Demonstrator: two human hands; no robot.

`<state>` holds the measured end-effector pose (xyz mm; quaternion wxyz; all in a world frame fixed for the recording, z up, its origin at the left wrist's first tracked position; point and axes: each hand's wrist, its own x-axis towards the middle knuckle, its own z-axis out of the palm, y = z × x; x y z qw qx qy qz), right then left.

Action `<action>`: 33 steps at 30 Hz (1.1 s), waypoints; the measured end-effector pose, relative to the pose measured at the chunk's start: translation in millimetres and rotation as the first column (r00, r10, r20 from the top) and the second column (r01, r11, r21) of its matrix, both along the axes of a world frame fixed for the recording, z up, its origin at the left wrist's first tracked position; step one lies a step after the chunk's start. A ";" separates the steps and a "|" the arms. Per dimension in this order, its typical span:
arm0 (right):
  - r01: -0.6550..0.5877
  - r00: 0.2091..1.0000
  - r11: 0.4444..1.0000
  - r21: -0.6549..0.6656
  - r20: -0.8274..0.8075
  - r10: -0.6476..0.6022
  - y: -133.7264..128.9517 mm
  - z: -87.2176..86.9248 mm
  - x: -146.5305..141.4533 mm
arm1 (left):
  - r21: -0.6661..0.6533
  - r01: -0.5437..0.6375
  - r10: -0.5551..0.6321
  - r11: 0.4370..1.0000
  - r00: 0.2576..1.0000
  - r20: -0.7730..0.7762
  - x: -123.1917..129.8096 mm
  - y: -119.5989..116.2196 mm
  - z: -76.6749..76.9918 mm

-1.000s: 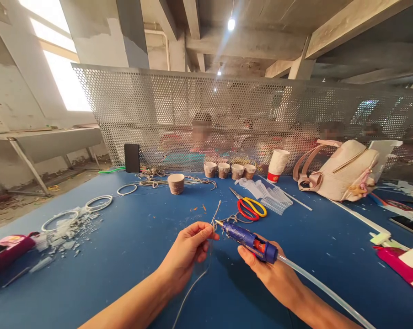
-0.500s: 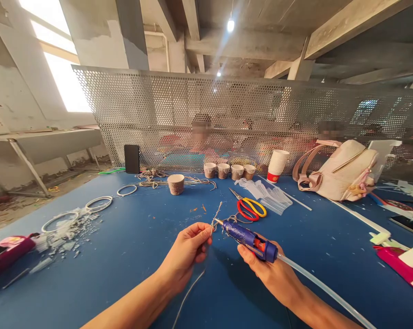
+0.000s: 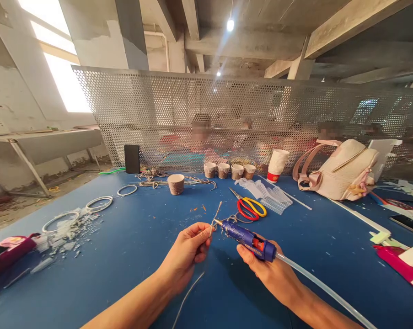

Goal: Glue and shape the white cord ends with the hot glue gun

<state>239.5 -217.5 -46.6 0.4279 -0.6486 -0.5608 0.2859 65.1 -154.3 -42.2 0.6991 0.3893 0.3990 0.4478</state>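
Note:
Pinched between the thumb and fingers of my left hand [image 3: 191, 241] is a thin twisted cord [image 3: 217, 212], its end pointing up and away. My right hand [image 3: 273, 269] is wrapped round a blue glue gun [image 3: 244, 235], with a long clear glue stick [image 3: 316, 281] trailing from its back. The gun's metal nozzle meets or nearly touches the cord just beyond my left fingertips. Behind the gun lie scissors [image 3: 250, 209] with red and yellow handles, and a loop of cord [image 3: 238, 218]. Another piece of cord [image 3: 189, 294] lies below my left hand.
A cord-wrapped cup [image 3: 176, 184] stands mid-table, with several similar cups [image 3: 223, 171] behind. Paper cups [image 3: 278, 164], clear glue sticks [image 3: 273, 196] and a pink backpack [image 3: 346, 171] sit right. White rings [image 3: 99, 204] and glue scraps [image 3: 69, 237] lie left. A perforated metal screen [image 3: 179, 105] closes the back.
Almost nothing differs. Both hands, the cord and the glue gun hold nearly the same position, the gun shifted very slightly left. People behind the screen have moved a little.

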 end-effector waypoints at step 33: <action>-0.016 1.000 0.999 0.041 0.013 0.016 -0.6 0.4 1.1 | -0.034 0.006 -0.005 0.999 1.000 0.018 1.7 -1.3 3.5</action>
